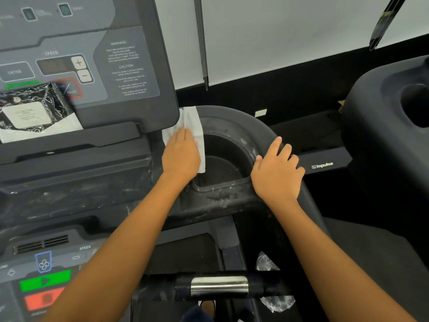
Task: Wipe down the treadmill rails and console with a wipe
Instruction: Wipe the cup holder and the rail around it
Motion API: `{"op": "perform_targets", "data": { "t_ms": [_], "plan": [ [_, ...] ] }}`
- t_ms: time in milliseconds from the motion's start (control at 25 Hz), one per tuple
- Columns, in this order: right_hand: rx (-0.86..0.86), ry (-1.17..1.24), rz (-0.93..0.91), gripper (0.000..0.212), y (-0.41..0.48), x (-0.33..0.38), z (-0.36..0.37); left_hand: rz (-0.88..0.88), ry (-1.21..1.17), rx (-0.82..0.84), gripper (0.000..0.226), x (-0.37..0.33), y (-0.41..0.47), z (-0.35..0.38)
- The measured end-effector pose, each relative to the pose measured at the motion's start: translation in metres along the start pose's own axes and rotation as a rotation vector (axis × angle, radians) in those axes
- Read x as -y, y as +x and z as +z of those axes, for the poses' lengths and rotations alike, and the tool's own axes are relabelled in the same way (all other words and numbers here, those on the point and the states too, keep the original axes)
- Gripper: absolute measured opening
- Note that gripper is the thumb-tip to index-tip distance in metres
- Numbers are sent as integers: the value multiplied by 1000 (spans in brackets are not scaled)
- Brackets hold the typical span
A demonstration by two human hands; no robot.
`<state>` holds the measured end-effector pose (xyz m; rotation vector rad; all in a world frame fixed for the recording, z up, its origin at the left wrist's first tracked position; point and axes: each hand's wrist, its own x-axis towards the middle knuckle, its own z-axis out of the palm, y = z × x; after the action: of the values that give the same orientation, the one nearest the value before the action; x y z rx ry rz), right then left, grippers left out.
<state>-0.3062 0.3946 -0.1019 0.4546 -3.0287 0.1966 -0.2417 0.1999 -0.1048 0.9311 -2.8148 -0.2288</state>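
A white wipe [194, 122] lies against the left rim of the cup holder [222, 163], just right of the dark console panel [125, 73]. My left hand [180, 156] presses flat on the wipe with straight fingers. My right hand [276, 170] rests on the curved black rail [255, 126] at the right of the cup holder, its fingers draped over the rail's outer edge and the thumb on the holder's rim. The rail below the cup holder shows whitish smears.
A black wipe packet [30, 110] sits on the console shelf at the left. A handlebar with a metal grip sensor [219, 287] crosses the bottom. Green and red buttons [44, 291] are at lower left. A second treadmill's console [394, 117] stands to the right.
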Motion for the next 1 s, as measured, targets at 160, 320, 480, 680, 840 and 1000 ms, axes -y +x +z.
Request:
{"op": "perform_targets", "data": {
  "t_ms": [160,320,480,680,840,1000],
  "plan": [
    [-4,-3,-4,68,1,0,0,-49,90,22,55,-40,-3,16],
    [-5,-4,-5,68,1,1,2,218,163,0,51,-56,-5,17],
    [-16,-2,0,67,1,0,3,554,48,3,43,-72,-26,14],
    [-18,6,-10,67,-1,-2,1,345,55,4,42,-21,-1,0],
    [-11,14,-9,68,-1,-2,0,190,11,-10,44,-12,-3,6],
    [-10,16,-14,68,0,-1,0,232,104,-11,55,-52,0,10]
  ]
}}
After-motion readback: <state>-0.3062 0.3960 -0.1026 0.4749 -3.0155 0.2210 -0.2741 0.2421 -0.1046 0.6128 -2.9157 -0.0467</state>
